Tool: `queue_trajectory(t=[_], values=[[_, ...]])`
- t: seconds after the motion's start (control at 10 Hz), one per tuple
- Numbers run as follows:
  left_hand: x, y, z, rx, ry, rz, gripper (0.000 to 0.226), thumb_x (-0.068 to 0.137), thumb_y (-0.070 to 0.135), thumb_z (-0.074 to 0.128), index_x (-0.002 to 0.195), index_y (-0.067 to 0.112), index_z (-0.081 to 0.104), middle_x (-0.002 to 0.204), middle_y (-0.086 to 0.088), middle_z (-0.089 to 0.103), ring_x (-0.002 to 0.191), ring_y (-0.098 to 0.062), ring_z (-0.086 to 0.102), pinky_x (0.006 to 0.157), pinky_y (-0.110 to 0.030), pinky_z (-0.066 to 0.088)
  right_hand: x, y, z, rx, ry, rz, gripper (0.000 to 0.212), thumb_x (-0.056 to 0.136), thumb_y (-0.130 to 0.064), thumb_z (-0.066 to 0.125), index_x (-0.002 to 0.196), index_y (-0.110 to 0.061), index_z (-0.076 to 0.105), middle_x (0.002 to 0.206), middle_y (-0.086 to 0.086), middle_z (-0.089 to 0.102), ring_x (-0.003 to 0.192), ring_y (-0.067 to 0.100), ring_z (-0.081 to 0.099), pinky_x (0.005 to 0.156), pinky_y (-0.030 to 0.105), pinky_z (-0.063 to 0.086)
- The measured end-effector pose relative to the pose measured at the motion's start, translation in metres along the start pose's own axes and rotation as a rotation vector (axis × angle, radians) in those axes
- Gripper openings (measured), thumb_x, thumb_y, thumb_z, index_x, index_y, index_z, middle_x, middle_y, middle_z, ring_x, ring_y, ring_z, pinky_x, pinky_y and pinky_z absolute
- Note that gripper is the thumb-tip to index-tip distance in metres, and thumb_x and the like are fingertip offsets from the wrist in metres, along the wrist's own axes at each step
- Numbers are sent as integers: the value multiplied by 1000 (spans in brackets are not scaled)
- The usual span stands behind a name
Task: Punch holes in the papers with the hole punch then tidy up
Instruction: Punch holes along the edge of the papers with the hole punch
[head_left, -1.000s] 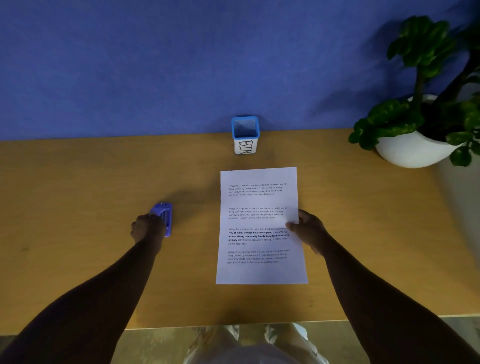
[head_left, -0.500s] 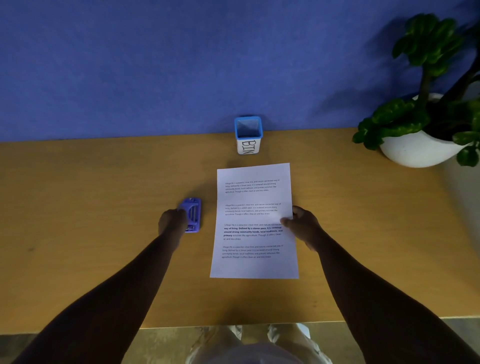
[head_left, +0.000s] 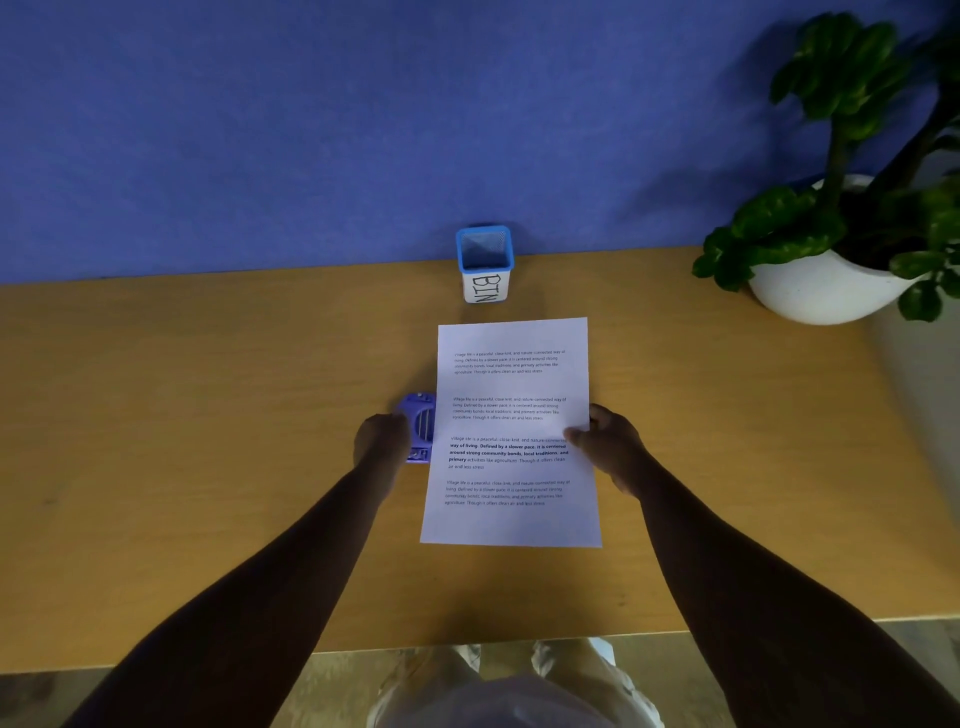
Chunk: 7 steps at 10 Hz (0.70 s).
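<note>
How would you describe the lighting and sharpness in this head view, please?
Head view: dim, with both forearms nearly black; the paper is the brightest area and its small text is soft; the plant casts a shadow on the blue wall; the desk edge bows from wide-angle distortion.

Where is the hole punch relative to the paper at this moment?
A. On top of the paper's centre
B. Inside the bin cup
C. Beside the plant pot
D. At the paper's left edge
D: the hole punch, held by the left hand, meets the left edge of the paper.
</note>
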<state>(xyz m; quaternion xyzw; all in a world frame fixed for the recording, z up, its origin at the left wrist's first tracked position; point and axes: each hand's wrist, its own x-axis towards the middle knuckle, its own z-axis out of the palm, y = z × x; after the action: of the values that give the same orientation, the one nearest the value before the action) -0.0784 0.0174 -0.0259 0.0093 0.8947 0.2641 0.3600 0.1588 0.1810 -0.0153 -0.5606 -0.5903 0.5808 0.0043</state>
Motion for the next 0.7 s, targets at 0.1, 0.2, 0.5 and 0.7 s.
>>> queue_trajectory(t=[0.1, 0.2, 0.5, 0.7], values=[[-4, 2, -1, -178, -15, -37, 39, 99, 21, 47, 128, -1, 61, 131, -20, 63, 120, -35, 61, 94, -36, 52, 0, -1, 0, -18, -9, -13, 35, 89, -15, 63, 125, -18, 60, 102, -4, 65, 84, 9, 63, 59, 22, 49], [-5, 3, 0, -191, -23, -39, 39, 99, 20, 48, 129, -1, 61, 132, -21, 63, 121, -36, 61, 94, -37, 51, 2, 0, 0, -40, -22, -26, 36, 90, -15, 63, 126, -17, 59, 108, -1, 66, 92, 17, 64, 70, 29, 54], [-9, 5, 7, -195, -8, -56, 32, 102, 20, 41, 112, -1, 64, 120, -21, 68, 94, -32, 64, 76, -33, 48, 4, 3, 2, -37, -25, -24, 37, 91, -16, 63, 127, -16, 58, 117, 4, 67, 96, 22, 65, 77, 34, 56], [-7, 4, 10, -177, -26, -40, 38, 99, 23, 49, 128, 3, 63, 131, -17, 64, 121, -33, 62, 74, -28, 52, 7, 4, 1, -54, -41, -30, 38, 90, -17, 64, 128, -17, 57, 118, 4, 67, 97, 22, 65, 78, 34, 55]])
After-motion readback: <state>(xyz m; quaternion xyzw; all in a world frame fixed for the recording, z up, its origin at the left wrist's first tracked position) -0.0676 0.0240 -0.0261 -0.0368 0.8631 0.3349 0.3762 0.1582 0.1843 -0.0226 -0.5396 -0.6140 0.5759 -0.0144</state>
